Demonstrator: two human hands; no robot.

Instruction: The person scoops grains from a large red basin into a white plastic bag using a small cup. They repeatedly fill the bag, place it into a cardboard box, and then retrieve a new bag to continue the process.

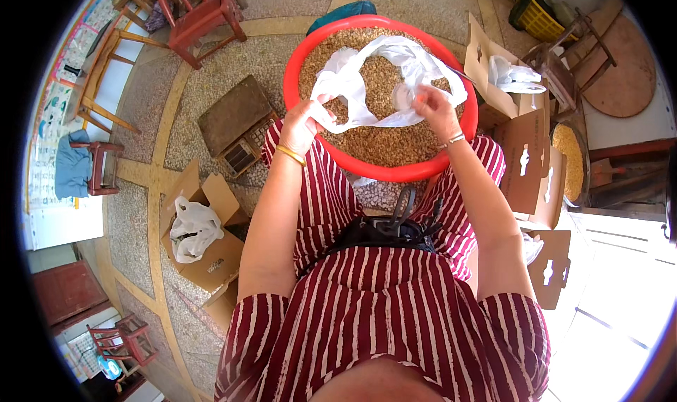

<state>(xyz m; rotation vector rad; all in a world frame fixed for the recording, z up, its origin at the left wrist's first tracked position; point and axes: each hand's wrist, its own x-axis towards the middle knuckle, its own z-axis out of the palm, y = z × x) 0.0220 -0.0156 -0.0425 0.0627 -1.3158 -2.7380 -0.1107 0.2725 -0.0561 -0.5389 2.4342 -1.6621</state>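
A wide red basin (291,77) full of small light-brown grains or husks (384,148) stands in front of my knees. Spread in a ring above the grains is a thin white plastic bag (423,56). The fingers of my left hand (306,122) pinch the near left edge of the bag. My right hand (437,113) is at the bag's right side, its fingers drawn together. Beside those fingertips shows a translucent round thing (403,96); whether they hold it or the bag's film is unclear.
On the left are a small wooden box (236,113), an open cardboard box (211,264) with a white bag (194,229), and a red wooden chair (204,21). More cardboard boxes (522,159) line the right side, near a round container of yellow grain (566,155).
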